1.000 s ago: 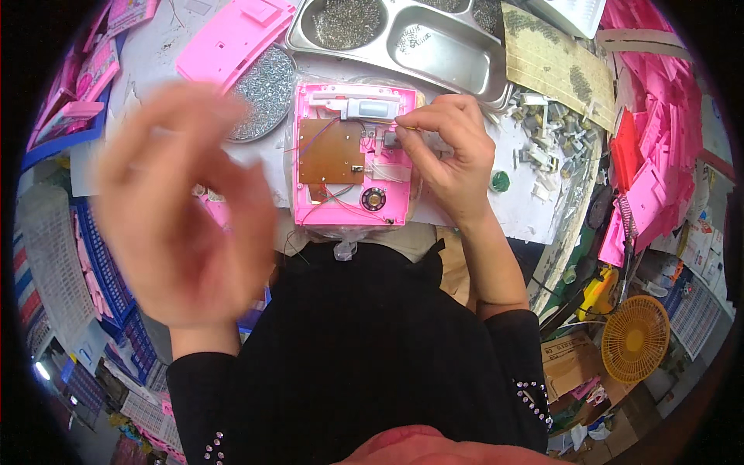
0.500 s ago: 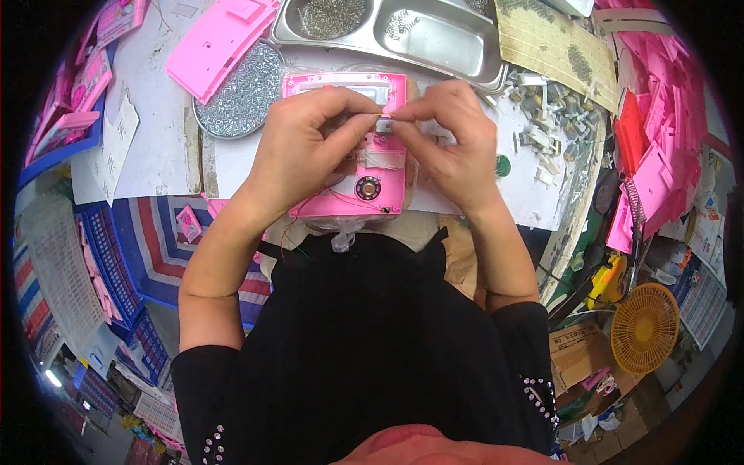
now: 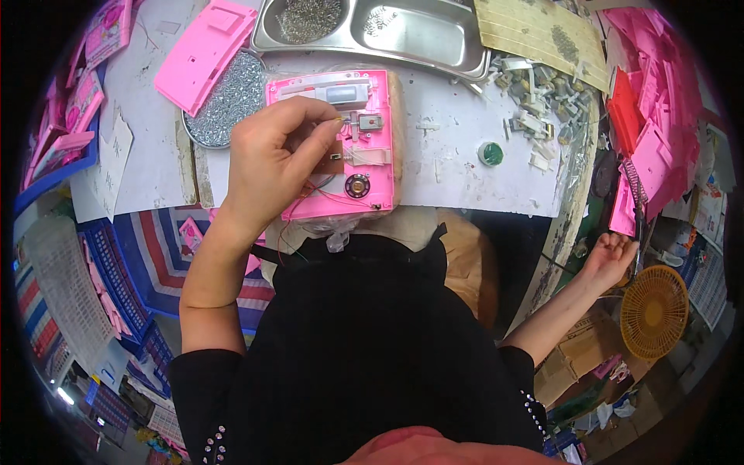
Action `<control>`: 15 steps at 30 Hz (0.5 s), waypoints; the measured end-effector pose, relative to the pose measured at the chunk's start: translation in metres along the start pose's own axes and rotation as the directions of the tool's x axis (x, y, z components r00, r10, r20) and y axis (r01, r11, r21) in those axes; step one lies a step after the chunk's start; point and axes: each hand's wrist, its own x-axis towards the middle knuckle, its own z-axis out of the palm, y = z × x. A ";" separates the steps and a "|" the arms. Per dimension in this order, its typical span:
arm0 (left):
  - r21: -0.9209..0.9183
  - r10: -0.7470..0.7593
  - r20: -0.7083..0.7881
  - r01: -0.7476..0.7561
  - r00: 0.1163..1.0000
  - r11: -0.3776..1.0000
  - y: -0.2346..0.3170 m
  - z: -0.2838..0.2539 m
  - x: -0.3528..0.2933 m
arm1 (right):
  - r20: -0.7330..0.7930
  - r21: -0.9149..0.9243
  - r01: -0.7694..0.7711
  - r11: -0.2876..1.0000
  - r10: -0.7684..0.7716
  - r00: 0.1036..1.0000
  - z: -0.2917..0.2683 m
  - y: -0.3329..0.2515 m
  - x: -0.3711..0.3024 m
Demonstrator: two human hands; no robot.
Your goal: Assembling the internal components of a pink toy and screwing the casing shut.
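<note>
My left hand is closed in a pinch over the left half of a pink plastic housing. A thin wire end, hard to see, is between thumb and forefinger. The housing lies on the table with a round black speaker, a small metal-boxed part and a pale window piece. Thin red wires run across its lower part. Far to the right, beyond the table edge, my right hand has its fingers curled beside a dark coiled spring; what they hold is hidden.
A round tray of screws sits left of the housing, partly under a pink panel. Behind stands a metal compartment tray. Loose white-and-metal parts and a green-topped pot lie right. An orange basket is lower right.
My right hand has left the wire and the housing and swung far right, down past the table edge. My left hand stays pinched over the housing. The view has shifted slightly.
</note>
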 end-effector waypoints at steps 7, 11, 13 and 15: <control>0.329 0.246 -0.038 -0.221 0.968 0.918 -0.010 0.011 0.007 | -0.107 -0.289 0.237 0.928 -0.278 0.955 -0.012 -0.012 0.045; 0.491 0.304 -0.007 -0.262 0.953 0.831 -0.013 0.024 0.006 | -0.131 -0.299 0.345 0.890 -0.397 0.908 -0.005 -0.024 -0.010; 0.521 0.309 -0.012 -0.258 0.951 0.814 -0.014 0.029 0.007 | -0.151 -0.206 0.372 0.905 -0.405 0.902 0.005 -0.024 -0.049; 0.538 0.315 -0.002 -0.264 0.949 0.800 -0.015 0.032 0.008 | 0.019 -0.149 0.371 0.916 -0.373 0.928 0.033 -0.002 -0.088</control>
